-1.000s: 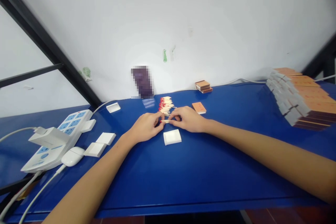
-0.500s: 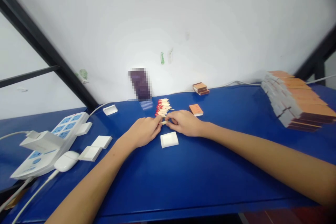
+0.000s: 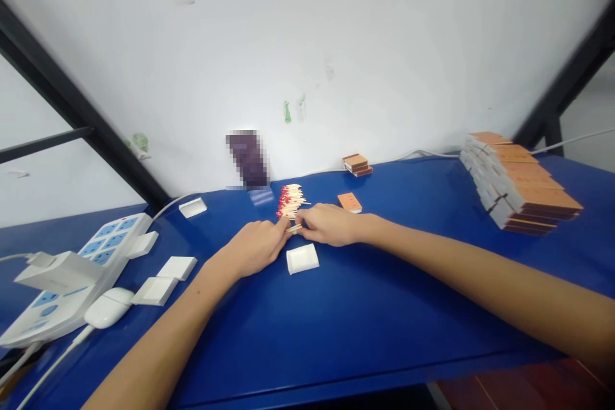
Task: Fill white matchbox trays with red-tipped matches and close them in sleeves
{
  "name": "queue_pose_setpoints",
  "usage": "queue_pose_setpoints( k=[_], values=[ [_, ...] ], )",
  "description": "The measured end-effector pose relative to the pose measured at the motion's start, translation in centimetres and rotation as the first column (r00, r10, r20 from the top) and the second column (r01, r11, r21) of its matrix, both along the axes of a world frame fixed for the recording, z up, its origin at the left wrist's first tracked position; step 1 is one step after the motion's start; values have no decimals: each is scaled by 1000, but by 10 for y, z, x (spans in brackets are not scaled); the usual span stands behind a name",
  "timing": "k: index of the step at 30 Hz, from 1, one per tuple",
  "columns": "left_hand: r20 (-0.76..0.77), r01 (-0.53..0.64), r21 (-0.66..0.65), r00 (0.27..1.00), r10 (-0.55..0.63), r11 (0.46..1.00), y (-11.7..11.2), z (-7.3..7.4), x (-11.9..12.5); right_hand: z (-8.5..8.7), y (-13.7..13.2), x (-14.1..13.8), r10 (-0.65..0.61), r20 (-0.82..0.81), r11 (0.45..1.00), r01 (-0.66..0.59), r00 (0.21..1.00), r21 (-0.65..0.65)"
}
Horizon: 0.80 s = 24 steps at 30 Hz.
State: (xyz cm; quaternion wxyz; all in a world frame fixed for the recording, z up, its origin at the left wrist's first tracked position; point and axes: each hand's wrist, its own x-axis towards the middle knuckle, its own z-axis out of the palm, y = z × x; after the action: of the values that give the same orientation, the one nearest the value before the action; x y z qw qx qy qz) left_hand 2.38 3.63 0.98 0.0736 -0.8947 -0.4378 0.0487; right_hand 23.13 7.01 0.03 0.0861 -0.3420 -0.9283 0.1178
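Observation:
My left hand (image 3: 257,245) and my right hand (image 3: 329,224) meet near the middle of the blue table. Between their fingertips they pinch a few matchsticks (image 3: 294,229), one hand at each end; the heads are hidden by my fingers. Just beyond lies a pile of matches (image 3: 291,200) with red heads pointing left. Closer to me than my hands, a white matchbox tray (image 3: 302,259) rests flat with its hollow side up. An orange matchbox (image 3: 349,202) sits behind my right hand.
Several white trays (image 3: 177,268) lie on the left beside a white power strip (image 3: 96,269) with plugs and cables. Small matchboxes (image 3: 357,163) are stacked by the wall. A large stack of matchboxes (image 3: 528,182) stands at the right. A blurred dark rectangle (image 3: 247,157) leans against the wall.
The view has shifted slightly, moving the whole scene a little left. Both hands still pinch the matchsticks, which now slant up more to the right.

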Motion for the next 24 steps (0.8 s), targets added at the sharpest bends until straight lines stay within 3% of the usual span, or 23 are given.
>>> queue_pose_setpoints(
  k=[7, 12, 16, 24],
  values=[
    [32, 20, -42, 999, -18, 999, -5, 7, -3, 11, -2, 1, 40, -26, 995, -42, 999, -92],
    [138, 73, -152, 989, -52, 986, -20, 22, -2, 39, -9, 3, 109, -67, 945, -124, 992, -304],
    [215, 129, -201, 973, -85, 971, -31, 31, 2, 58, -17, 5, 142, -6, 933, -136, 990, -332],
    [337, 178, -297, 939, -72, 938, -31, 29, 5, 61, -31, -3, 192, 97, 898, -135, 977, -418]
  ],
)
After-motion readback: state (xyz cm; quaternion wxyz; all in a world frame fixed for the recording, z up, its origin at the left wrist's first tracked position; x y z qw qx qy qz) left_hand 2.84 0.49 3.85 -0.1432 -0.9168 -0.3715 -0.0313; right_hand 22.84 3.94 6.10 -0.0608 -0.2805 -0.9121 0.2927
